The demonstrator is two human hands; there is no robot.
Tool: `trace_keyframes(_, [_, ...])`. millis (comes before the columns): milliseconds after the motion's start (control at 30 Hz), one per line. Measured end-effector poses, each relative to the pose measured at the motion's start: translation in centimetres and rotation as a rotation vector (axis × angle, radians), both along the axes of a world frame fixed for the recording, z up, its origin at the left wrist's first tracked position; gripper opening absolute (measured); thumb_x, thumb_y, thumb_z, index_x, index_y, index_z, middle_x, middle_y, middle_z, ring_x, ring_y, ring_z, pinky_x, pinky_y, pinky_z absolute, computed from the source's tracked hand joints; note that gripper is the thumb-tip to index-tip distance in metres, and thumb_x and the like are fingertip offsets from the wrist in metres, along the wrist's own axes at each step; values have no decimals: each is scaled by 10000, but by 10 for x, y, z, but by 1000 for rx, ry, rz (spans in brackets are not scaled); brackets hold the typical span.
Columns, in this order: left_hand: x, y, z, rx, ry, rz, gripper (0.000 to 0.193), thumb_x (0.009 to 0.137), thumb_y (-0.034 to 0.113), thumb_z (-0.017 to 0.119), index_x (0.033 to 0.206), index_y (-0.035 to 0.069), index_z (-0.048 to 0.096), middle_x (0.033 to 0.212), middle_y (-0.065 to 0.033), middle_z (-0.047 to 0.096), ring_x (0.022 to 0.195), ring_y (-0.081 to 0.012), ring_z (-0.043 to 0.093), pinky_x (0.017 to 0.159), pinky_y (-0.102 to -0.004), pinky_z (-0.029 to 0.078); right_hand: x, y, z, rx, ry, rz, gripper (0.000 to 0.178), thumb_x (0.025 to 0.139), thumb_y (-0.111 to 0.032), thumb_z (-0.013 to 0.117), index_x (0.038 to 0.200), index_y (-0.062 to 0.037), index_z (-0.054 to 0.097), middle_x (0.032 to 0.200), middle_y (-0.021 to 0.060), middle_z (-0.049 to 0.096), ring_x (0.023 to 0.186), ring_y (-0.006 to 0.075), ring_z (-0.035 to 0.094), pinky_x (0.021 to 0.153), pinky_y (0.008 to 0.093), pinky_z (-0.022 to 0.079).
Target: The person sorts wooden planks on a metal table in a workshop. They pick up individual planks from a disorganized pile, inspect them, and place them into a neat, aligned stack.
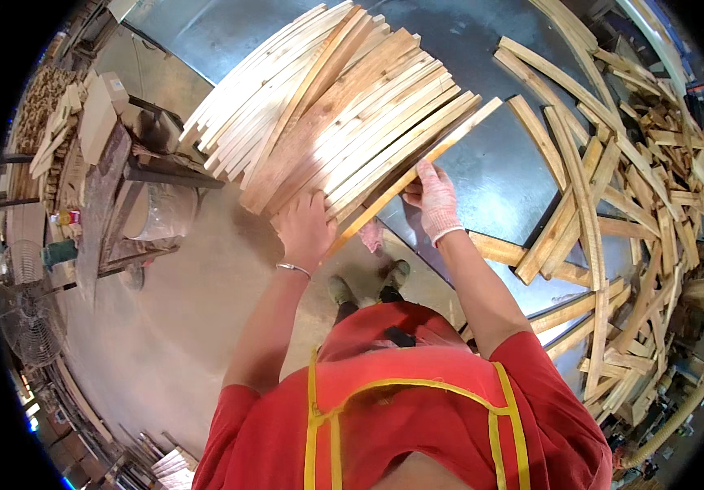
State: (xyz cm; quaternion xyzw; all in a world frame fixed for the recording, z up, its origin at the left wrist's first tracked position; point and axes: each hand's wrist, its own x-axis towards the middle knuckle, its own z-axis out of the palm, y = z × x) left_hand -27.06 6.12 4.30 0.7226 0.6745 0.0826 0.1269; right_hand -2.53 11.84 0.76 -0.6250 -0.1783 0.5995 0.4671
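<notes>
A row of pale wooden slats (393, 122) stands packed side by side on the dark metal tabletop (490, 192). Along its right side runs one longer wooden slat (468, 127), tilted slightly away from the others. My right hand (435, 200), in a whitish knit glove with a pink palm, pinches this slat near its middle. Bare and with a band at the wrist, my left hand (304, 227) is closed at the slat's near end, its fingertips against the ends of the neighbouring slats. Part of the left fingers is hidden.
Curved wooden strips (576, 188) lie loosely on the table's right side, beside a large jumbled heap of wood pieces (654, 188). To the left stand a wooden rack (111, 188) and a round fan (32, 314). A ribbed hose (682, 416) curves at the lower right.
</notes>
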Motion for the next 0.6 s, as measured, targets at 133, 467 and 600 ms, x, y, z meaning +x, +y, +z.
trace_keyframes(133, [26, -13, 25, -37, -245, -77, 256, 840, 248, 747, 984, 61, 650, 1048, -143, 632, 1028, -339, 627, 867, -489, 520, 45, -25, 6, -62, -63, -8, 563, 1025, -467, 673, 1359, -21, 595, 916, 42, 692, 724, 149, 664, 670, 320, 603])
trace_keyframes(467, [-8, 7, 12, 107, 299, -678, 493, 936, 200, 569, 1418, 106, 609, 1426, -68, 595, 1476, -257, 420, 1157, -609, 333, 24, -41, 32, -155, -500, 193, 811, 918, -489, 762, 1482, -17, 419, 1152, 222, 734, 996, 322, 750, 773, 420, 618])
trace_keyframes(600, [-44, 2, -7, 223, 137, -608, 589, 874, 137, 615, 1459, 73, 578, 1512, -122, 542, 1505, -347, 395, 1181, -585, 312, 14, -30, 7, -10, -561, 256, 740, 970, -431, 704, 1475, 30, 422, 1194, 265, 720, 1110, 374, 707, 1012, 445, 556])
